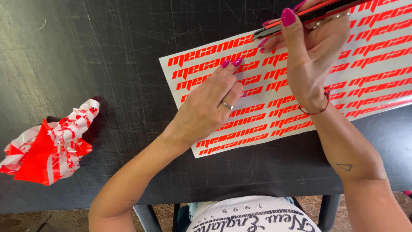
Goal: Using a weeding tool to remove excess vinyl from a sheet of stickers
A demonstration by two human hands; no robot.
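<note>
A white sticker sheet printed with rows of red lettering lies on the black table. My left hand rests flat on the sheet's left part, fingers together, pressing it down. My right hand is closed on a red and black utility knife, whose tip meets the sheet near its upper edge, just right of my left fingertips. A ring sits on my left hand and a red cord bracelet on my right wrist.
A crumpled heap of red and white vinyl scraps lies at the table's left. The scratched table's near edge runs along the bottom, with chair legs and patterned floor below it.
</note>
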